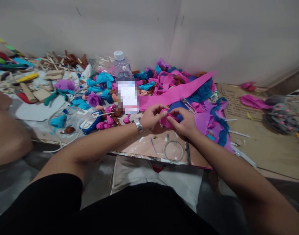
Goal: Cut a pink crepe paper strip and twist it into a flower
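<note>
Between my two hands is a small piece of bright pink crepe paper [166, 122], bent and gathered. My left hand [151, 117], with a metal watch at the wrist, pinches it from one side with thumb and fingers. From the other side my right hand [186, 121] grips it with thumb and forefinger. Just beyond them a long pink crepe strip [174, 93] runs out to the right. Scissors [188, 105] lie near my right hand. A roll of clear tape [173, 150] lies flat by the table's front edge.
Crumpled blue, pink and purple paper [200, 89] is heaped along the wall. A clear bottle [122, 67] stands behind a blurred-out phone-like object [128, 96]. At left are a blue-and-white device with a cord [91, 122] and a co-worker's arm [9, 130]. Cardboard [247, 130] covers the right.
</note>
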{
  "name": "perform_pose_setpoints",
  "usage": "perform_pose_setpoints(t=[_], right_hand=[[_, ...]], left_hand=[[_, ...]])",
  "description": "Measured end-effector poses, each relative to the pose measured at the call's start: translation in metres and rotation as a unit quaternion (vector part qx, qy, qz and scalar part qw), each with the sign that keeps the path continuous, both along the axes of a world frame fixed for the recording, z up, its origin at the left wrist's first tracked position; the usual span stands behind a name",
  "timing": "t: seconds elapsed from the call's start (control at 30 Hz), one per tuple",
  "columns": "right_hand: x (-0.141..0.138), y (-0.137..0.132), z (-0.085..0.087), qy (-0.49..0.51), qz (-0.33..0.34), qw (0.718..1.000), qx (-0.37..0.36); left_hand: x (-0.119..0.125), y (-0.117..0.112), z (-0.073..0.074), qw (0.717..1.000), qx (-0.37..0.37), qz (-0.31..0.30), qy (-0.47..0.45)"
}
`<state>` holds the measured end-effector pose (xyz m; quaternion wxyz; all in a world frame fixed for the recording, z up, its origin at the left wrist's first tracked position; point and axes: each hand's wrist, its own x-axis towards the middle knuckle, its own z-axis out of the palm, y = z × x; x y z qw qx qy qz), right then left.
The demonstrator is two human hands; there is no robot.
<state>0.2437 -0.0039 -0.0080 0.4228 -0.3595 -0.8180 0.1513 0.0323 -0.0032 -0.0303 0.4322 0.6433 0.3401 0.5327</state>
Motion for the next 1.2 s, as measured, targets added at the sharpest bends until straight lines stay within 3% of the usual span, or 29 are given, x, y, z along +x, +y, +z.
perform_pose_setpoints(t=[0.3, 0.53, 0.7, 1.2], right_hand=[[-0.001, -0.002, 0.000, 0.024, -0.001, 1.000, 0.015], [-0.002, -0.001, 0.003, 0.012, -0.005, 1.000, 0.027], [-0.001, 0.001, 0.003, 0.009, -0.013, 0.999, 0.035], [0.001, 0.005, -0.001, 0.002, -0.011, 0.999, 0.030]], left_hand=[[0.001, 0.007, -0.006, 0.997, -0.042, 0.007, -0.059], [0.002, 0.006, -0.008, 0.991, -0.077, -0.038, -0.099], [0.003, 0.005, -0.012, 0.994, -0.045, -0.062, -0.071], [0.002, -0.007, 0.003, 0.996, 0.062, -0.043, 0.054]])
